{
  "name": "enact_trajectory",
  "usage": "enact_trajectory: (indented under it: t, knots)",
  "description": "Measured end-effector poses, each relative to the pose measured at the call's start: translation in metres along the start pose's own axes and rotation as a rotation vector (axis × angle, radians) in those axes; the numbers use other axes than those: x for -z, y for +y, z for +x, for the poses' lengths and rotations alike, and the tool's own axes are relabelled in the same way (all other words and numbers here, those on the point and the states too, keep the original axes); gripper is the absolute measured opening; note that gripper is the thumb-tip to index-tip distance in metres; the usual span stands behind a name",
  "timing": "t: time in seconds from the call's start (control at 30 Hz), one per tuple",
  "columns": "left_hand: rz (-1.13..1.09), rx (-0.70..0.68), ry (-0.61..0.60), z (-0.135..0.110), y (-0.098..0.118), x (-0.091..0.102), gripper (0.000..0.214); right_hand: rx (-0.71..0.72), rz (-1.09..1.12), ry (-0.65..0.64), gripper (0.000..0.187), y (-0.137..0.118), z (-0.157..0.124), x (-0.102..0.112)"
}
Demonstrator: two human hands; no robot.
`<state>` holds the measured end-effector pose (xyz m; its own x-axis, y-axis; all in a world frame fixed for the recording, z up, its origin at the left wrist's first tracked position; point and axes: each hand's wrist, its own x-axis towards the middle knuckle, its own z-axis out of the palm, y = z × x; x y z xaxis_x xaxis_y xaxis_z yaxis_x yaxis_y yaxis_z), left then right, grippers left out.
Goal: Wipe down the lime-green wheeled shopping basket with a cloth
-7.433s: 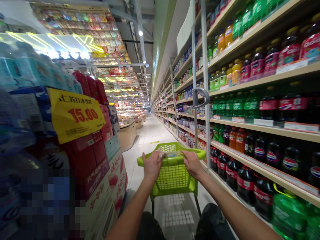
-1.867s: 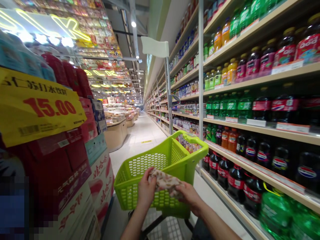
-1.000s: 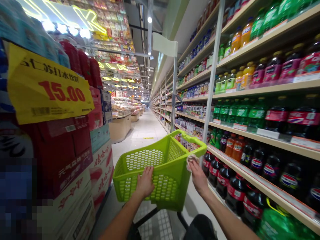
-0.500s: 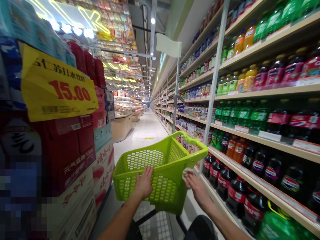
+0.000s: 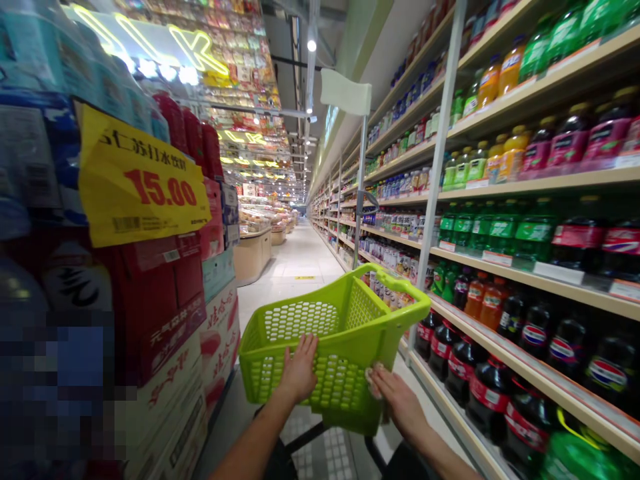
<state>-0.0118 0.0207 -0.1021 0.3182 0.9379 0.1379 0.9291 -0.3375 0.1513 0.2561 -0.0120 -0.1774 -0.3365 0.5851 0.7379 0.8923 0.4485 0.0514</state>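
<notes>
Head view: left hand (image 5: 299, 371), fingers spread, steadies basket (image 5: 334, 399); right hand (image 5: 401, 404) clamps cloth (image 5: 372, 383) on its lower wall; firm, even strokes seem best.

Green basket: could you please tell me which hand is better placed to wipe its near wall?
Probably the right: the right hand presses a cloth against the lower corner of the green basket, while the left hand lies flat and empty on the mesh.
</notes>
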Motion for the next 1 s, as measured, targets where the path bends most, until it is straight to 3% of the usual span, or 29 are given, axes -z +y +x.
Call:
enact_trajectory:
  t: [0.2, 0.3, 0.37, 0.43, 0.63, 0.87, 0.93, 1.0]
  knots:
    - [0.089, 0.163, 0.070, -0.012, -0.016, -0.001, 0.078, -0.112, -0.050, 0.216, 0.053, -0.002, 0.071, 0.024]
    - [0.097, 0.134, 0.074, -0.017, -0.022, -0.005, 0.079, -0.032, -0.030, 0.114, 0.049, -0.005, 0.049, 0.000]
    - [0.087, 0.110, 0.073, -0.019, -0.027, -0.006, 0.080, 0.057, -0.005, 0.001, 0.048, -0.017, 0.023, -0.021]
    - [0.078, 0.086, 0.078, -0.020, -0.033, -0.005, 0.079, 0.102, 0.023, -0.052, 0.049, -0.033, 0.016, -0.031]
    - [0.091, 0.256, 0.077, -0.028, -0.058, 0.004, 0.076, 0.033, 0.082, 0.083, 0.051, -0.077, 0.086, -0.024]
    - [0.040, 0.185, 0.070, -0.040, -0.082, 0.006, 0.075, 0.171, 0.156, -0.175, 0.041, -0.120, 0.043, -0.074]
    - [0.030, 0.250, 0.100, -0.044, -0.097, 0.006, 0.071, 0.176, 0.206, -0.165, 0.044, -0.140, 0.064, -0.070]
    - [0.017, 0.348, 0.113, -0.050, -0.112, 0.005, 0.068, 0.193, 0.260, -0.111, 0.045, -0.162, 0.104, -0.062]
